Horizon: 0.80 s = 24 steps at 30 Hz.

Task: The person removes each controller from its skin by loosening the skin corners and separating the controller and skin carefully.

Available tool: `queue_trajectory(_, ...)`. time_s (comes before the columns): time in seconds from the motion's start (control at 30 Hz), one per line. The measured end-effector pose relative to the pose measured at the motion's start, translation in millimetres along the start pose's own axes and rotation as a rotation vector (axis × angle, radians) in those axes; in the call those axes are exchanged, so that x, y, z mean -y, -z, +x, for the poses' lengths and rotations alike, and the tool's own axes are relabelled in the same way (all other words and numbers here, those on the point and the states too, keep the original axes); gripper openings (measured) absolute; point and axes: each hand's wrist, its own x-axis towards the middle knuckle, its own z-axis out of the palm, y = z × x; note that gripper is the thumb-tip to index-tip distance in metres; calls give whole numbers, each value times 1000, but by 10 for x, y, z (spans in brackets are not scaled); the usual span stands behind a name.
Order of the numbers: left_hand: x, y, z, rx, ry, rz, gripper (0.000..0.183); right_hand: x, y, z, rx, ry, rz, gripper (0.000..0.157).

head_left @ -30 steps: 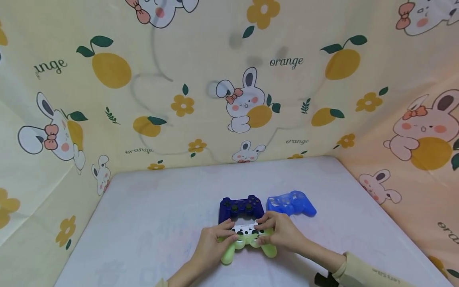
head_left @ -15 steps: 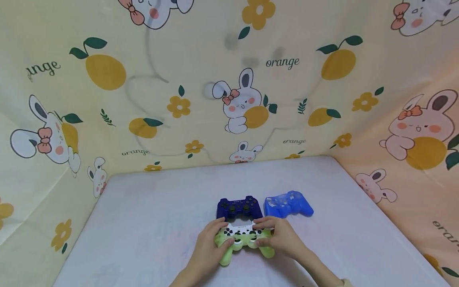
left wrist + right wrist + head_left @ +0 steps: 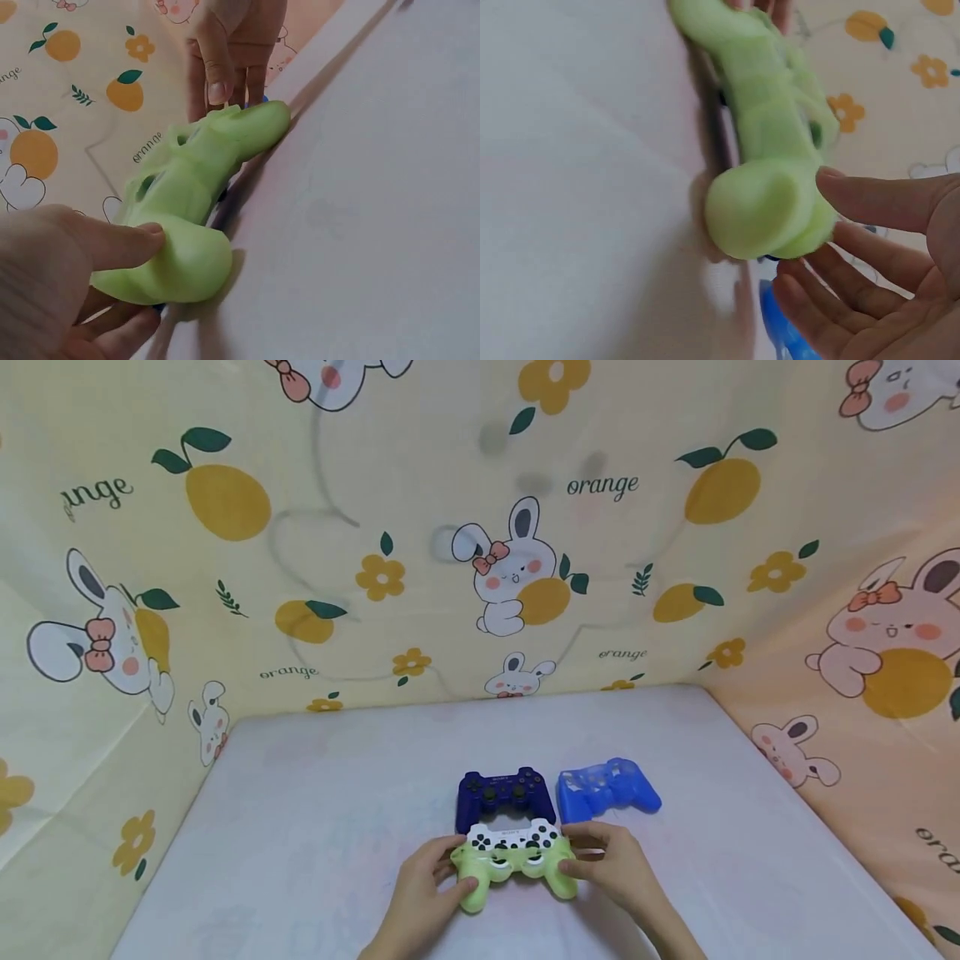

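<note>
A white game controller wears a light green silicone cover over its near part and both handles. In the left wrist view, my left hand pinches the cover's left handle, thumb on top and fingers beneath. Around the right handle stands my right hand, its fingers loosely extended and its thumb tip at the cover's edge. Just behind, the white controller's top edge overlaps the handles of a dark blue controller in the head view.
A bright blue silicone cover, shaped like a controller, lies right of the dark blue controller. Everything lies on a white-covered table. Printed cloth walls with rabbits and oranges enclose the back and both sides.
My hands have drawn outward from the controller's face to its two handles, the right one loosening. More of the white front and its buttons shows. The other controllers have stayed put.
</note>
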Motion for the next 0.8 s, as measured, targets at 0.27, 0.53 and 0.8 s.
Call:
queue_trajectory(0.27, 19, 36, 32, 31, 7, -66, 49, -69, 9, 63, 55, 76, -78, 48)
queue_trajectory(0.53, 71, 113, 115, 88, 4, -33, 44, -110, 134, 187, 167, 146, -138, 41)
queue_trajectory(0.8, 72, 143, 139, 105, 4, -55, 43, -174, 146, 215, 245, 124, -53, 56)
